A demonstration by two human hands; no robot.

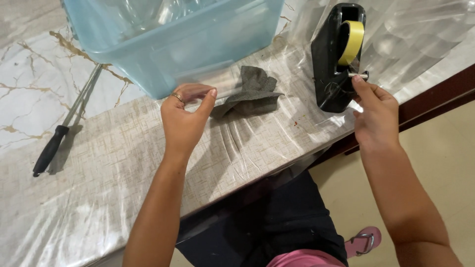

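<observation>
Pulling tape seems the step in hand: the right hand [374, 106] pinches at the cutter of the black tape dispenser [338, 59] on the table [114, 163], while the left hand [185, 114], fingers pinched together, hovers near a grey cloth [252, 91], so steady, even tension matters.

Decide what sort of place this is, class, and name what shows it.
Probably a home work table: a plastic-covered tabletop, a black tape dispenser at the right hand, a blue storage tub and a grey rag.

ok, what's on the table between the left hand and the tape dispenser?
A crumpled grey cloth lies between the left hand and the black tape dispenser, on the plastic-covered table in the head view.
</observation>
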